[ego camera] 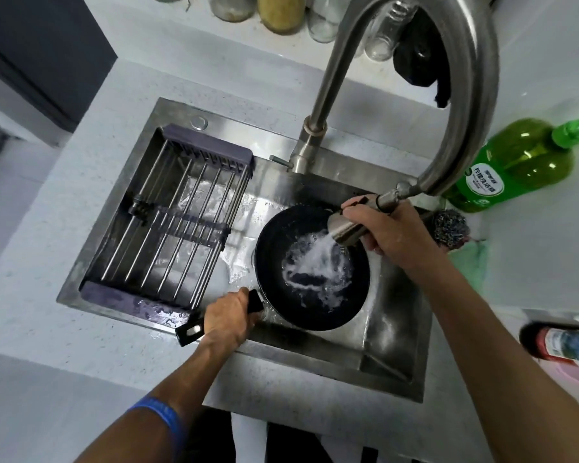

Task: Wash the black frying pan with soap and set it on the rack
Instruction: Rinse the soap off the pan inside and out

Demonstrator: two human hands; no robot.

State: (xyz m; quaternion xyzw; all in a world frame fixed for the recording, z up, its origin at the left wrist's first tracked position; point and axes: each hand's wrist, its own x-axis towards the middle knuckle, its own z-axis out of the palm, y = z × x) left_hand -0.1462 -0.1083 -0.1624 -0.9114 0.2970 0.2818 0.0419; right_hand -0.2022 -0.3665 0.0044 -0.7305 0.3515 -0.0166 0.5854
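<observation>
Green soap bottle point(512, 165), right of the sink: white label with Chinese characters, too small and blurred to read with certainty. Dark bottle point(562, 344), right edge: pictorial label, no legible text. Blue wristband point(163, 414): markings illegible.

A: From where does the camera look?

B: From the person's head, steeply down into the sink point(395, 345), quite near. The faucet point(462, 95) looms large in front.

A: Is there another view?

B: No, only this one; its edges look bent, probably from the wide lens.
</observation>
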